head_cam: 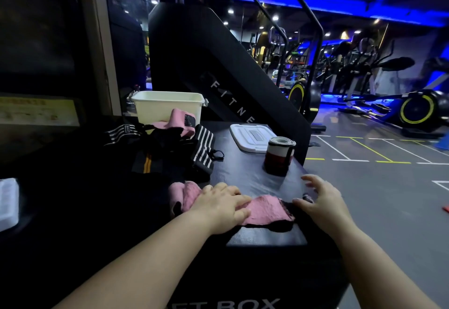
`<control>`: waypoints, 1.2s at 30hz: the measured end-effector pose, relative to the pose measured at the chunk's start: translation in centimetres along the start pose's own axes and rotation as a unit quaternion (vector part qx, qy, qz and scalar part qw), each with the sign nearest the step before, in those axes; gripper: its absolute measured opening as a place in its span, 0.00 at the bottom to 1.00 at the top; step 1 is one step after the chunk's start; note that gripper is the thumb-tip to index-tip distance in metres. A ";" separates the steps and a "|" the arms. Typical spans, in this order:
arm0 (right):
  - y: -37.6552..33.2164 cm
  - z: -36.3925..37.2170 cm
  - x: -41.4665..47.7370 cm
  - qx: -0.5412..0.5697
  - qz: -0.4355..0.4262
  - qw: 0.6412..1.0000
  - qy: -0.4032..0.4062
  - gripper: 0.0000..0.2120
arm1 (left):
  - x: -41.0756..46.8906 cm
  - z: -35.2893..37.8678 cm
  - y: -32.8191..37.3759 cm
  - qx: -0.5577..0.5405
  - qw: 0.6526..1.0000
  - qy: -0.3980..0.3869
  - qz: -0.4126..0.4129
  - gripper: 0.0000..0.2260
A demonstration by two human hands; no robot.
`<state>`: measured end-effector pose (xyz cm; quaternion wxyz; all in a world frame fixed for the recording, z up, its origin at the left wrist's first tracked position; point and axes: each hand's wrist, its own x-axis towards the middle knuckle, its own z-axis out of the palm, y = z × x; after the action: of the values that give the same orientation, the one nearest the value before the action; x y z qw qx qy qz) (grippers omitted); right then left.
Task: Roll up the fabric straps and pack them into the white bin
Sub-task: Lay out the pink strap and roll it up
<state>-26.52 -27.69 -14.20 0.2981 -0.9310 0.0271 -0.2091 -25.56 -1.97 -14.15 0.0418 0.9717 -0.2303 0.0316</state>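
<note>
Near the front edge of the box (243,170), the left hand (220,205) pressed flat on the pink strap (264,210); the right hand (320,199), fingers spread, touched its black end. The bin (167,107) stood at the far edge.

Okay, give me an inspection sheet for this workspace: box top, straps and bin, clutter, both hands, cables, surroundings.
Surface: black box top, dimly lit.
Job's things: pink strap lies flat at the near edge; rolled strap stands upright; loose straps are piled before the white bin, contents hidden.
Clutter: white lid lies flat behind the rolled strap; white object at far left, unidentifiable.
Grippers: left hand presses flat on the pink strap; right hand, fingers spread, touches its black end.
Cables: nothing seen.
Surroundings: stair machine behind the box, exercise bikes, blue lighting.
</note>
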 end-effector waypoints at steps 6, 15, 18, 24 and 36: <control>-5.8 1.5 -0.7 -0.050 -0.221 0.974 0.025 0.15 | 0.2 0.2 -0.2 0.004 1.000 0.002 -0.001 0.22; -6.2 5.7 -1.5 -0.126 -0.139 0.970 -0.157 0.21 | -1.5 -1.6 -1.3 0.083 0.994 0.013 -0.068 0.23; -6.4 5.7 -1.5 -0.128 -0.137 0.967 -0.175 0.27 | -2.7 -2.7 -3.4 0.080 0.991 0.013 -0.108 0.24; -7.2 5.7 -1.9 -0.130 -0.115 0.967 -0.188 0.26 | -4.1 -2.5 -5.7 -0.044 0.991 0.055 -0.112 0.18; -12.1 8.4 -3.1 -0.102 -0.196 0.949 -0.223 0.25 | -4.0 -1.3 -6.8 -0.189 0.975 0.068 -0.096 0.11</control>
<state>-26.85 -12.66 -14.69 0.1528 -0.9664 -0.2016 -0.0462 -26.13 6.03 -13.63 0.2436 0.9593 -0.1343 0.0495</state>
